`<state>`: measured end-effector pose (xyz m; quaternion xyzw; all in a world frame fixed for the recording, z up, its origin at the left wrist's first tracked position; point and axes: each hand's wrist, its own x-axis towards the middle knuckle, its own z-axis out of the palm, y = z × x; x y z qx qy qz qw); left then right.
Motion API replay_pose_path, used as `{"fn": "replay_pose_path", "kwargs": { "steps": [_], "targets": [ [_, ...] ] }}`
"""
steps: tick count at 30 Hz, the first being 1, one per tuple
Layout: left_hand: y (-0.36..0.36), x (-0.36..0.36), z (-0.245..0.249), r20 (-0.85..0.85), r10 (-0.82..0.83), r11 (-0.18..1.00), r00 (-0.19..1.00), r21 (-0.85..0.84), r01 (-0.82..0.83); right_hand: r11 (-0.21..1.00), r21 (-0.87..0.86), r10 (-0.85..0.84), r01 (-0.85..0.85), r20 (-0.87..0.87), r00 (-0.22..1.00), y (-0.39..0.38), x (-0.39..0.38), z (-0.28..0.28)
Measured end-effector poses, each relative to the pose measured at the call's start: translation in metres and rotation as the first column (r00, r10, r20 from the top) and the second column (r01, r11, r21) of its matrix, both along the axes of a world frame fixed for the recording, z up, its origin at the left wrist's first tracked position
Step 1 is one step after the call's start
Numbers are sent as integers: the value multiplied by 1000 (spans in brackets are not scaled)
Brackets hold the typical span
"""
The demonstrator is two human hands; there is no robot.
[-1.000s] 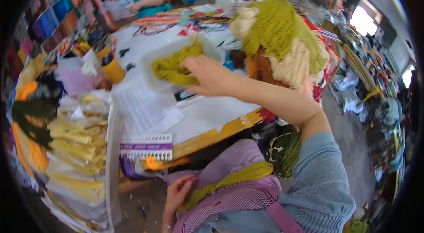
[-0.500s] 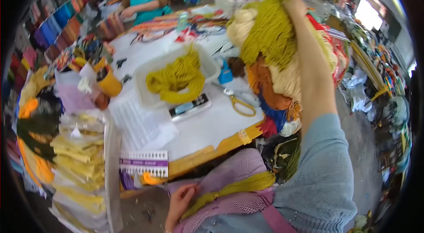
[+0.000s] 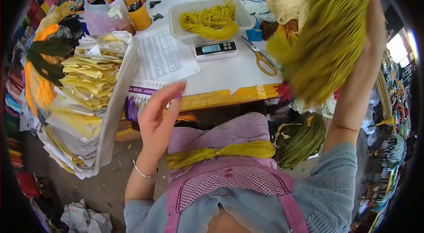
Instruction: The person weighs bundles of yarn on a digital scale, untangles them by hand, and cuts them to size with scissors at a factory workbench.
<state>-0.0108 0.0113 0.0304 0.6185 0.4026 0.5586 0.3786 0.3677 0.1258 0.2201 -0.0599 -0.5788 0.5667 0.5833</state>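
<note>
My right hand is mostly hidden at the top right edge, behind a large olive-green yarn hank (image 3: 331, 39) that hangs blurred from it; my right forearm (image 3: 360, 83) shows beside the strands. My left hand (image 3: 160, 118) is raised before the table edge, fingers and thumb apart, holding nothing. Across my checked apron (image 3: 216, 133) lies a tied olive yarn bundle (image 3: 221, 151). On the table, a pale plastic tub (image 3: 245, 14) with an olive yarn skein (image 3: 210, 23) rests on a digital scale (image 3: 216, 50), its display lit.
Gold-handled scissors (image 3: 265, 63) lie right of the scale, near a blue object (image 3: 255, 33). A printed sheet (image 3: 161, 54) is at its left. Stacked yellowish packets (image 3: 95, 78) fill a bin at far left. Cream yarn (image 3: 287, 1) sits back right; dark green yarn (image 3: 304, 140) is below.
My right hand has lifted the olive hank off the yarn pile and brought it nearer. My left hand has risen from my lap and opened. The view has tilted down.
</note>
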Motion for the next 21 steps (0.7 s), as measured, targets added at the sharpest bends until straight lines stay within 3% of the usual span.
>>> {"fn": "replay_pose_path", "kwargs": {
  "steps": [2,3,4,5,6,8,9,10,11,12,13,14,15,16,19,20,21],
  "targets": [
    [8,11,25,157,-145,982,977,146,123,962,-248,-126,116,-24,992,-39,-82,-47],
    [10,17,33,223,-215,960,951,225,165,926,-377,26,-24,-1,1000,-52,-112,-59],
    [6,18,28,370,-229,968,900,185,170,846,-513,174,-147,5,985,-65,-141,-72],
    [-2,17,31,409,-239,970,881,132,202,733,-638,303,-234,-1,953,-78,-171,-85],
    [-5,11,27,416,-234,972,879,102,210,672,-739,261,-47,178,949,-88,-199,-106],
    [-13,0,20,431,-222,973,874,43,226,366,-862,479,-350,-148,865,-98,-221,-150],
    [-22,-5,13,508,-129,971,851,-111,214,517,-800,467,-305,-35,884,-105,-225,-167],
    [-25,-8,6,585,-56,982,809,-116,152,649,-713,447,-266,74,891,-106,-230,-184],
    [-28,-15,-1,587,-21,985,809,-124,116,848,-514,316,-127,299,900,-99,-227,-211],
    [-29,-25,-6,583,63,956,810,-269,118,828,-533,392,-173,331,858,-102,-232,-210],
    [-31,-33,-8,570,147,905,809,-407,122,938,-347,74,3,210,975,-98,-230,-213],
    [-32,-30,-6,600,154,884,785,-439,162,986,-154,-19,62,267,963,-95,-233,-212],
    [-33,-27,-12,620,186,882,762,-447,148,991,49,-131,122,300,945,-93,-234,-209],
    [-33,-24,-19,641,209,879,738,-454,145,912,384,-329,143,476,816,-91,-228,-199],
    [-39,-8,-18,546,181,927,818,-372,42,796,601,-463,73,528,712,-93,-233,-188],
    [-40,-9,-22,325,200,964,924,-234,-126,796,601,-464,69,534,707,-92,-231,-188],
    [-40,-19,-22,-28,206,966,978,-153,-208,809,578,-486,106,557,673,-89,-228,-188]
  ]
}}
